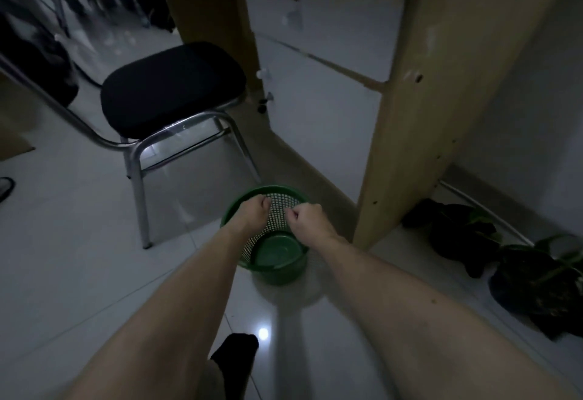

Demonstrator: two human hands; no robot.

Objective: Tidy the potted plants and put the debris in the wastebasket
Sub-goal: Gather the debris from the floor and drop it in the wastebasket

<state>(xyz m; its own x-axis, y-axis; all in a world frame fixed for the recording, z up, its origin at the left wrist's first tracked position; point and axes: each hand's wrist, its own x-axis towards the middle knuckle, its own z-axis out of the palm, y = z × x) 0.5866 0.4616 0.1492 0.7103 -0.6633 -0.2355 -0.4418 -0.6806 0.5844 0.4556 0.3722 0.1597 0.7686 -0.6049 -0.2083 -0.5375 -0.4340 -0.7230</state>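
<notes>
1. Green plastic wastebasket [277,265], head view: round, with lattice walls and a solid base, standing on the pale tiled floor [79,257] near the foot of a wooden side panel [419,134]. Its base looks bare; no debris can be made out inside in the dim light.
2. Left hand [254,210]: held over the near-left part of the wastebasket's rim, fingers curled in, grip closed. Whether anything is pinched inside it cannot be told.
3. Right hand [307,218]: held over the middle of the wastebasket's opening, just beside the left hand but apart from it, fingers also curled into a closed grip. Its contents, if any, cannot be told.
4. Both forearms are bare and reach down from the bottom edge of the picture towards the wastebasket.
5. Potted plants [517,270]: dark leaves and dark pots on the floor at the right, along the wall, beyond the wooden panel and well apart from the wastebasket. Details are lost in shadow.
6. Chair [173,87]: black padded seat on a shiny metal tube frame, standing on the floor to the left of the wastebasket.
7. Dark sock [236,352]: a foot on the floor between the forearms, near the bottom edge.
8. Light spot reflected on the glossy floor just right of the sock.
</notes>
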